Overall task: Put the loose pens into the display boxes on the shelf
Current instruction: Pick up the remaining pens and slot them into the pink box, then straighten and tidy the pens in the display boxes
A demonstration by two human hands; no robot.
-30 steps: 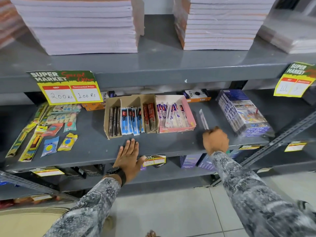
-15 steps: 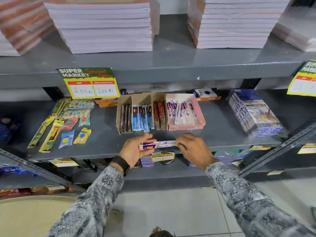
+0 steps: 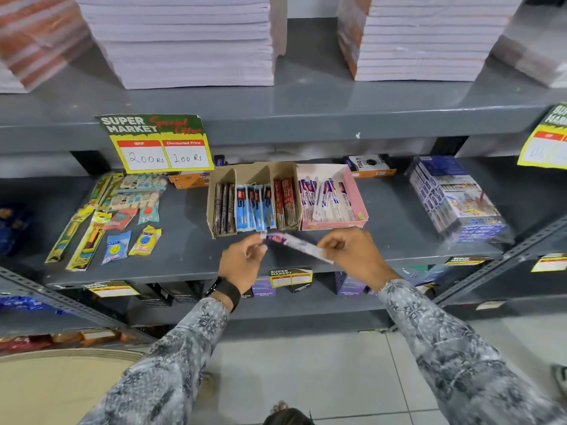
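- The fingers (image 3: 333, 243) of the right hand (image 3: 352, 256) are curled shut around one end of a packaged pen (image 3: 296, 245); the fingertips (image 3: 260, 244) of the left hand (image 3: 242, 265) pinch its other end.
- The pen hangs between the two hands, tilted, with the end at the left fingers higher and farther back than the end at the right fingers. Its wrapper is white with blue and red print, too blurred to read.
- It is held in the air just above the front part of the grey shelf (image 3: 395, 222), not resting on it.
- Just behind the fingers stand two display boxes, touching side by side: a brown cardboard box (image 3: 225, 174) behind the left fingers and a pink box (image 3: 356, 197) behind the right ones.
- The brown box has three compartments, holding dark packs, blue-and-white packs and red packs.
- The pink box holds white pen packs that look like the one in the hands, lying loosely slanted.
- The pen's raised end is close to the front edge of the brown box, near its blue packs; I cannot tell whether it touches.
- A dark watch (image 3: 225, 291) sits on the left wrist, and both arms wear patterned grey sleeves (image 3: 445, 342).
- Well off to the left of the fingers, a yellow price sign (image 3: 159, 144) hangs from the shelf above.
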